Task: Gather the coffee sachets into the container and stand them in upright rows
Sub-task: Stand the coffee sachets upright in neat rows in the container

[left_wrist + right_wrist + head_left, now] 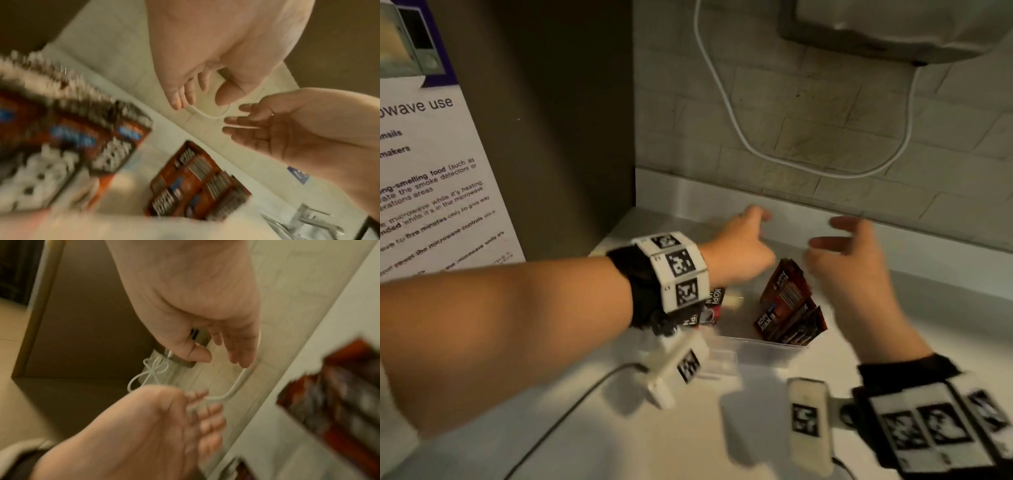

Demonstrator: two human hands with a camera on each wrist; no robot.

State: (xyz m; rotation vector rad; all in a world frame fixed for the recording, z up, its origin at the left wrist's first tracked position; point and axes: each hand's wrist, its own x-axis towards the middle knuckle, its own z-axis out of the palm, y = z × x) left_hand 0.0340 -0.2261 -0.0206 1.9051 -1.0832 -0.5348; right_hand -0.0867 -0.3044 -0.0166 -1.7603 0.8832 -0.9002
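**Both hands over the box, nothing in them**

The fingers (180, 95) of the left hand (739, 250) are loose and a little bent, and they hold nothing. The right hand (849, 263) is the same, its fingers spread and free. Both hands hang above the back of the clear container (753, 346), which sits on the pale surface (722, 428) close to the wall.

The coffee sachets (787, 305) are inside the container. One bunch leans over at a slant on the right side. A few more (714, 301) stand at the left side, partly hidden under the left wrist.

To do this step well, I think each hand should take one side of the leaning bunch, push the packs flat together, and tip them up straight. Go slow, because thin packs slide and fall over.

The head view shows the whole container and both bunches. The left wrist view shows both open palms and the print on the packs, though it is blurry. The right wrist view shows a white cord (236, 382) on the wall, and only a blurry bit of the packs.
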